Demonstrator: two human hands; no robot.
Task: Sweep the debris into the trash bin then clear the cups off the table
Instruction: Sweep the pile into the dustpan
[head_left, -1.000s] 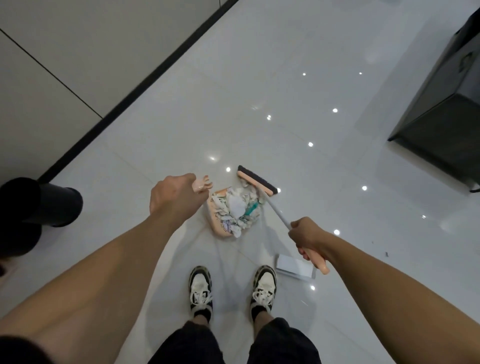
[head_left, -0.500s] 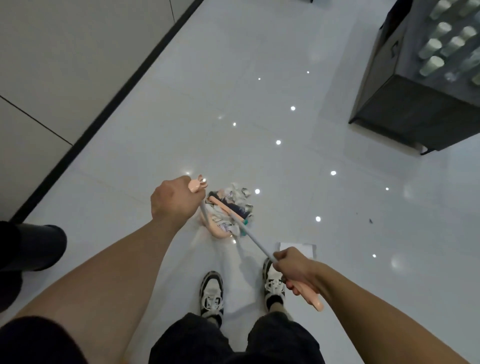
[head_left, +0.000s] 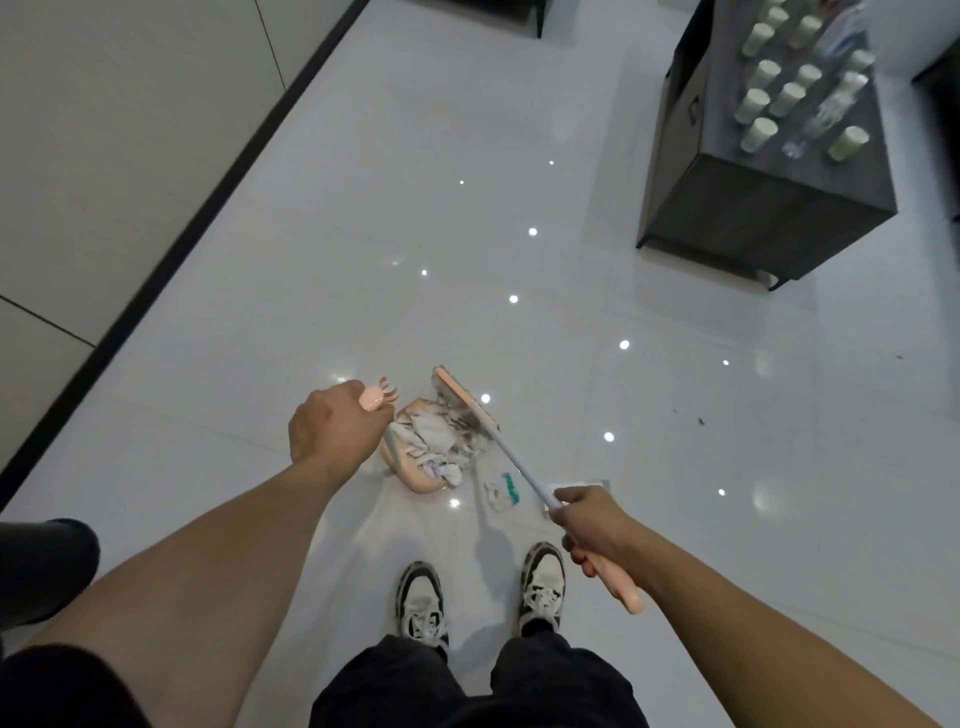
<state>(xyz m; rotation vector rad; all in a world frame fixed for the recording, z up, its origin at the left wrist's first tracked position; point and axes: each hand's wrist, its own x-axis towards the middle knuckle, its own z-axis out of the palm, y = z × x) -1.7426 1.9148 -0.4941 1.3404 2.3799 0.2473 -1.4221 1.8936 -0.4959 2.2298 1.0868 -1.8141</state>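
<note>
My left hand (head_left: 332, 428) grips the pink top of the dustpan handle. The pink dustpan (head_left: 415, 475) sits low over the floor, piled with crumpled paper debris (head_left: 434, 441). My right hand (head_left: 592, 525) grips the pink grip of the broom, whose white shaft runs up-left to the pink broom head (head_left: 462, 397) at the far side of the pan. One white and green scrap (head_left: 503, 488) lies on the floor just right of the pan. Several pale paper cups (head_left: 761, 101) stand on the dark table (head_left: 769, 208) at the upper right.
A black trash bin (head_left: 47, 566) shows at the left edge. A white flat piece (head_left: 582, 486) lies on the glossy floor behind my right hand. My two shoes (head_left: 540, 577) stand below the pan. A clear bottle (head_left: 823, 111) lies among the cups. A grey wall with a dark skirting runs along the left.
The view has swung right, showing more of the table and cups. The broom head moved from over the pan to its far side, and a white and green scrap now lies on the floor.
</note>
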